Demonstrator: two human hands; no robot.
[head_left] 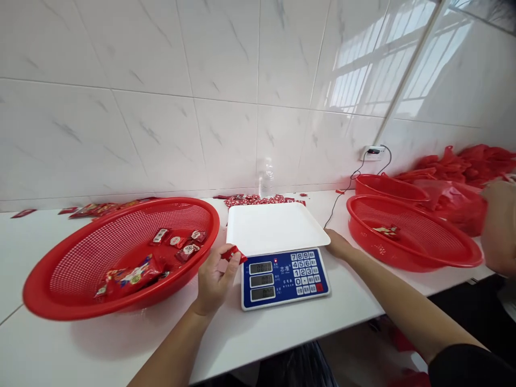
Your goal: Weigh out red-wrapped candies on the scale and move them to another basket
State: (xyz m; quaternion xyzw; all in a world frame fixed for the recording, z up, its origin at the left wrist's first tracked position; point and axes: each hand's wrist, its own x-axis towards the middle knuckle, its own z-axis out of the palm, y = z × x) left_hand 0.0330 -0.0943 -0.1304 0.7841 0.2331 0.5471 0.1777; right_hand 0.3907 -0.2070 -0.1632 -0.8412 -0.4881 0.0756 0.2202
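My left hand (215,279) pinches a small red snack packet (234,254) between thumb and fingers, at the front left corner of the scale's tray. The digital weighing scale (286,278) has a blue keypad panel, three displays and a bare white tray (276,226). At the tray's right edge is my right hand (337,244); its fingers are mostly hidden behind the tray, so their grip does not show. Left of the scale, a large red plastic basket (52,258) holds several small red packets (187,251) and a bigger red bag (135,275).
Another red basket (415,260) with a few packets stands right of the scale, a further red basket (387,180) behind it. Red plastic bags (455,166) pile up beyond. Loose packets and a clear bottle (266,177) line the tiled wall. A cable reaches the socket (373,153). Another person's arm (500,226) shows at right.
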